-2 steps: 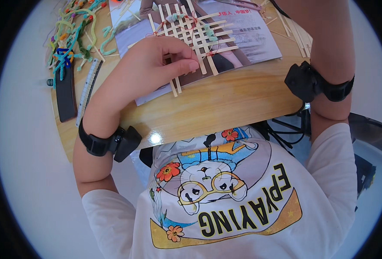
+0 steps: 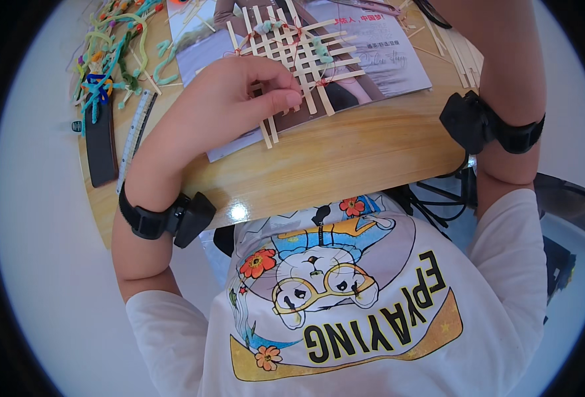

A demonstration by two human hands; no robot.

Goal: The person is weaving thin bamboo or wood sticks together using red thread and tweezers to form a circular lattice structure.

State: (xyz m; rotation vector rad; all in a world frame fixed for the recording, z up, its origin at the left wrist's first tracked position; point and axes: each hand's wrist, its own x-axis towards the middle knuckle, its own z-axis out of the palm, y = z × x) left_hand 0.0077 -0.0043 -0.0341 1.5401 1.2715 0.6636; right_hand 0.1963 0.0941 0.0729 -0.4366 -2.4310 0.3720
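Observation:
A lattice woven from pale flat wooden strips (image 2: 312,73) lies on a magazine (image 2: 398,73) at the far side. Red thread is tied at several of its crossings, and light-blue fuzzy pipe cleaner (image 2: 321,49) winds along part of it. My left hand (image 2: 246,96) rests over the lattice's lower left, thumb and forefinger closed in a pinch at its near edge. Whatever lies between those fingertips is too small to make out. My right forearm (image 2: 504,59) reaches up past the top edge at the right, so that hand is out of sight.
Coloured pipe cleaners (image 2: 117,53) lie heaped at the far left of the wooden table (image 2: 345,152). A dark flat bar (image 2: 100,149) and a clear ruler (image 2: 135,135) lie below them. Loose wooden strips (image 2: 461,59) are at the far right, beside a dark curved loop (image 2: 433,13).
My right forearm has shifted slightly to the right, showing more of the dark loop. My left fingertips have moved a touch to the left. The lattice stays in place.

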